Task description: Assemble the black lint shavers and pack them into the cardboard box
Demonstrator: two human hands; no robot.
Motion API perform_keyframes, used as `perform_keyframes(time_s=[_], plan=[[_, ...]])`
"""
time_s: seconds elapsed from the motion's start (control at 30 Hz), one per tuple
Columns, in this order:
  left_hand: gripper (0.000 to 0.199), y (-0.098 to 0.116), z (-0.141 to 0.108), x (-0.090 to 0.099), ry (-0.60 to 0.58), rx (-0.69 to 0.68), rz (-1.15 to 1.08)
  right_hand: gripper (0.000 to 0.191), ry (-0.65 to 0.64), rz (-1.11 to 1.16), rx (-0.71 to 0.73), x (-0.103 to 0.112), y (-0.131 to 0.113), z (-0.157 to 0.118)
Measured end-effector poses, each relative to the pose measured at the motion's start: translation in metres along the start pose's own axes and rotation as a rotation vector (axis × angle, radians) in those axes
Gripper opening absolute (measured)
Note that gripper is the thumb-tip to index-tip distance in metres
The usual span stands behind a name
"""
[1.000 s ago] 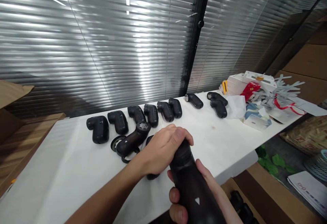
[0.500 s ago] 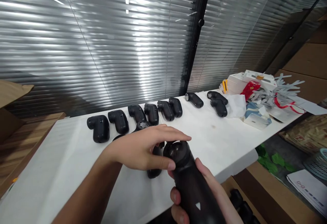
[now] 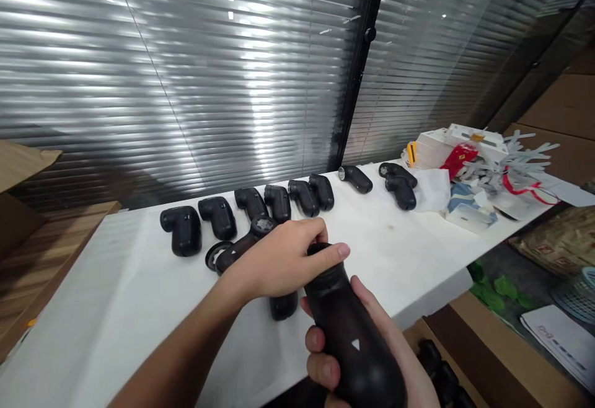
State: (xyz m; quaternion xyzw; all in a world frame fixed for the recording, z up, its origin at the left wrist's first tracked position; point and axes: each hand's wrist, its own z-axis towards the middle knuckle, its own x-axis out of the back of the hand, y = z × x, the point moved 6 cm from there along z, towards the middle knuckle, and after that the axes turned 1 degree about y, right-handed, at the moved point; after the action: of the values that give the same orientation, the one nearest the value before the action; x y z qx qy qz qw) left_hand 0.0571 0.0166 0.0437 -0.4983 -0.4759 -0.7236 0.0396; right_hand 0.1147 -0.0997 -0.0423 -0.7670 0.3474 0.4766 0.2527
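A black angled handheld device point(image 3: 356, 333) with a white triangle mark is held up over the near edge of the table; it looks like a fabric shaver. My right hand point(image 3: 325, 358) is wrapped round its body from below. My left hand point(image 3: 297, 256) is closed on the round head end, thumb across the top and fingers curled over the far side, hiding most of the head. Beyond my left wrist lie a similar device point(image 3: 263, 226) with a metal mesh face and a loose black ring point(image 3: 215, 255). Another black device point(image 3: 283, 306) lies partly hidden under my left hand.
Several similar black devices point(image 3: 218, 217) stand in a row along the back of the white table point(image 3: 139, 309). Packaging, a red bundle point(image 3: 459, 159) and white strips crowd the right end. An open cardboard box point(image 3: 493, 346) holding black devices stands below at the right.
My left hand has gone from spread fingers beside the head to fingers curled over it, covering its opening. The device has shifted slightly, still in my right hand.
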Motion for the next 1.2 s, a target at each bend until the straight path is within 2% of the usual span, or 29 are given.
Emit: perform_keyframes(time_s=[0.13, 0.3, 0.4, 0.57, 0.77, 0.9, 1.0, 1.13, 1.2], plan=[[0.046, -0.001, -0.001, -0.002, 0.034, 0.067, 0.035, 0.061, 0.029, -0.001, 0.027, -0.001, -0.002, 0.0], [0.039, 0.005, -0.001, -0.007, 0.049, 0.049, 0.055, 0.062, 0.067, -0.025, 0.052, -0.004, -0.002, -0.003], [0.034, 0.01, -0.001, -0.011, 0.031, 0.02, 0.083, 0.06, 0.119, -0.004, 0.093, -0.007, -0.002, -0.007], [0.032, 0.009, 0.001, -0.016, -0.006, 0.055, 0.055, 0.059, 0.172, 0.031, 0.112, -0.008, -0.005, -0.011], [0.041, 0.011, 0.005, -0.019, -0.063, -0.15, -0.012, 0.06, 0.16, -0.041, 0.077, -0.001, -0.008, -0.005], [0.038, 0.012, 0.004, -0.018, -0.091, -0.204, -0.032, 0.06, 0.217, -0.125, 0.116, 0.0, -0.009, -0.007], [0.034, 0.013, 0.002, -0.016, -0.107, -0.167, -0.05, 0.06, 0.218, -0.176, 0.134, -0.002, -0.009, -0.007], [0.022, 0.013, 0.0, -0.014, -0.078, -0.061, -0.086, 0.078, 0.2, -0.294, 0.04, 0.006, -0.003, -0.002], [0.02, 0.014, -0.001, -0.012, -0.04, -0.026, -0.082, 0.08, 0.215, -0.302, 0.008, 0.012, 0.001, 0.0]])
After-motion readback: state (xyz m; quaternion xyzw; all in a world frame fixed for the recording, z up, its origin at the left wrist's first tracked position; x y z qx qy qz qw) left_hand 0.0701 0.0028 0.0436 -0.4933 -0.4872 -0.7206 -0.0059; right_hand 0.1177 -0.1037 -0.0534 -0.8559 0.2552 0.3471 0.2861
